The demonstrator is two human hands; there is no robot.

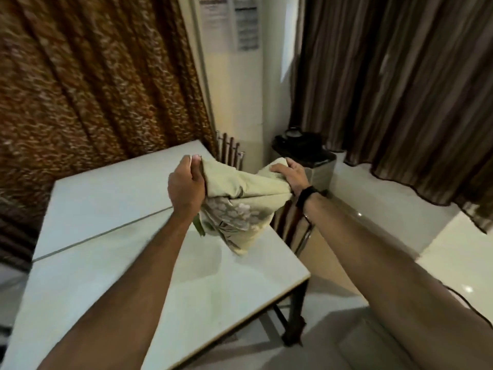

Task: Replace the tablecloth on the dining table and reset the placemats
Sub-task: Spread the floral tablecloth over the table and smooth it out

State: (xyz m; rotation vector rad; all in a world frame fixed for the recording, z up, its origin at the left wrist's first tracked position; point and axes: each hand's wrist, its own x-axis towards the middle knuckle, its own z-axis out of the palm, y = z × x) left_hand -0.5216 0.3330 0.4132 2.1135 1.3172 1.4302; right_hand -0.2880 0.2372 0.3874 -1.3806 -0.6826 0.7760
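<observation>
- Both hands, left hand [186, 184] and right hand [289, 173], curl fingers around a bunched tablecloth [240, 206], mid-frame above the bare table [112, 198].
- Likely next step: shaking it open, needing corners found.

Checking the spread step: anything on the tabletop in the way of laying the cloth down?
Nothing visible. The left hand and right hand hold the bunched pale green floral tablecloth above the bare white table.
</observation>
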